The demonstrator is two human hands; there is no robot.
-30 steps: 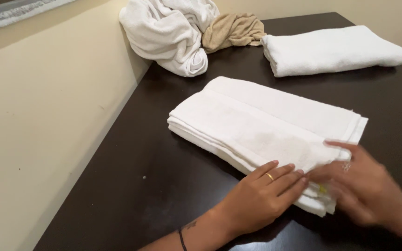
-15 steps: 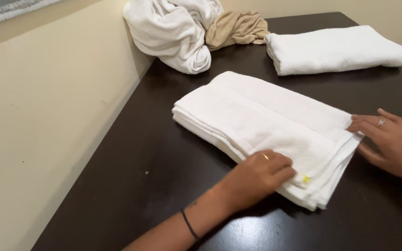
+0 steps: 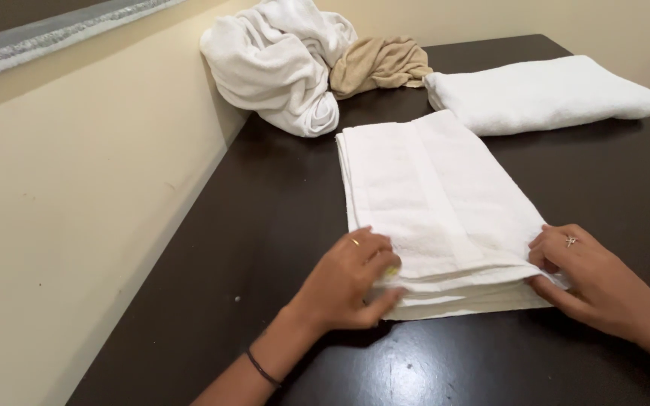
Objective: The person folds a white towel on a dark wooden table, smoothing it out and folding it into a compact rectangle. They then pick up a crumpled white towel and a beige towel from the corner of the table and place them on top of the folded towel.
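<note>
On the dark table [image 3: 189,301], fingers [image 3: 374,259] pinch the folded white towel's [image 3: 438,195] near corners.

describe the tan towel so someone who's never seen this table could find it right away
Start at the dark table and go to its far end, by the cream wall. Between the crumpled white towel in the corner and the folded white towel on the right lies the tan towel, bunched up. It is the only cloth there that is not white.
</note>
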